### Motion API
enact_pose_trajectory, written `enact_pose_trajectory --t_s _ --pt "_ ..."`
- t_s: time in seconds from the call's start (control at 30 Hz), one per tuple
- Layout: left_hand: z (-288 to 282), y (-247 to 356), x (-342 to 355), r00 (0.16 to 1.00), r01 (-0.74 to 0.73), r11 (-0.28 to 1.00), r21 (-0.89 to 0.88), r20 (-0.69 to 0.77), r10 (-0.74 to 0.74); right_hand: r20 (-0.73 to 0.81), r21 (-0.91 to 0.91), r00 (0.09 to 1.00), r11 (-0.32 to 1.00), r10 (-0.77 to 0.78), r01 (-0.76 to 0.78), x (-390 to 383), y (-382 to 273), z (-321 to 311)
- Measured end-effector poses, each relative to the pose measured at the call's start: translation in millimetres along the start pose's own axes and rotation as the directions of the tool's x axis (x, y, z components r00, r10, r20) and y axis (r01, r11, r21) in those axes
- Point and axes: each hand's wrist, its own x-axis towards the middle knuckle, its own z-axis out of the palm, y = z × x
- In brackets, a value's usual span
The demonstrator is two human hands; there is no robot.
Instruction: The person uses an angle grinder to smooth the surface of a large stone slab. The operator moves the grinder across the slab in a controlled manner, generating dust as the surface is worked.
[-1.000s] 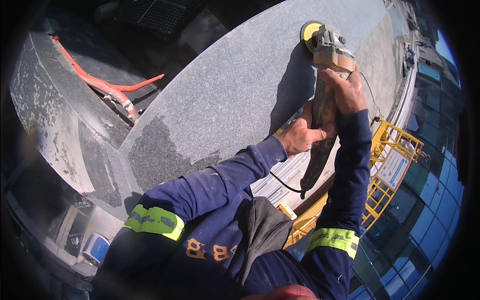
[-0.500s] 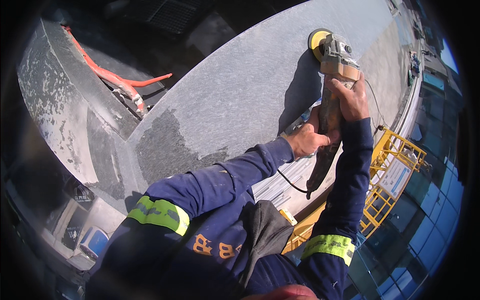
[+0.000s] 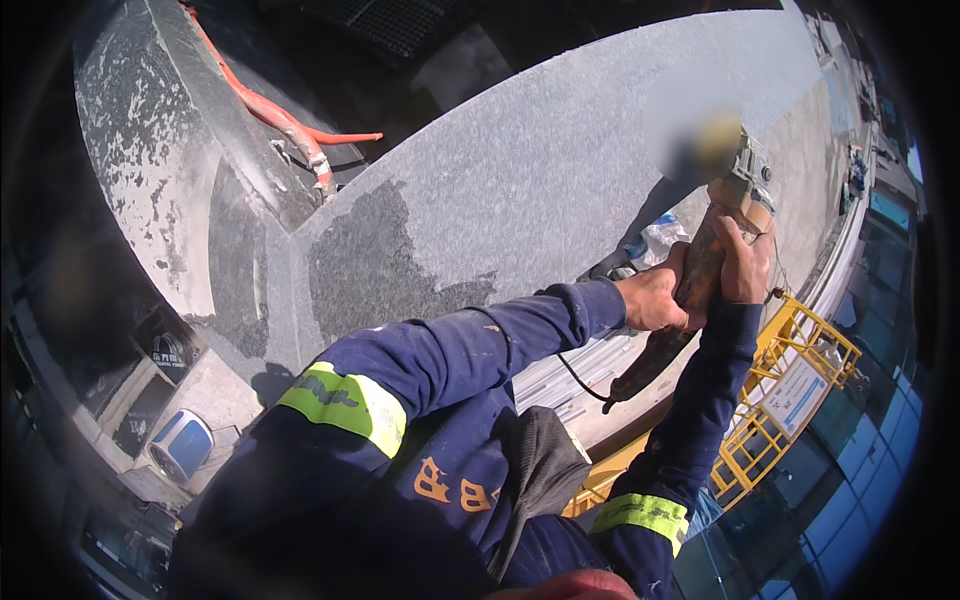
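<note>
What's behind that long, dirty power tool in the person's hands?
Around the long, dirty brown-and-grey power tool, you see wide, speckled, grey stone-like slab and long, pale strips. Whatever lies directly behind it, the bare left hand and bare right hand is covered.

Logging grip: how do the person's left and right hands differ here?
The right hand holds the grinder close to its head; the left hand grips farther back along its body. The left hand is on the tool's left side, the right hand on its right. Both are bare, below blue sleeves.
</note>
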Motion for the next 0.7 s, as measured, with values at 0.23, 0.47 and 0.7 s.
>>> enact_pose_trajectory --t_s 0.23,0.47,0.7 --pt "14.0 -16.0 -4.5 0.964 -0.204 0.977 0.058 -0.165 0.210 0.002 0.089 0.999 0.995 0.054 -0.054 -16.9 -10.9 4.1" --pt "20.2 -12.8 -21.8 0.956 -0.165 0.973 0.159 -0.218 0.197 0.090 0.188 0.996 0.982 -0.010 -0.007 -26.6 -33.8 5.2" --pt "45.5 -32.1 -54.0 0.959 -0.243 0.947 0.208 -0.096 0.267 0.082 0.194 0.996 0.979 0.042 -0.058 -83.0 -31.5 -7.1"
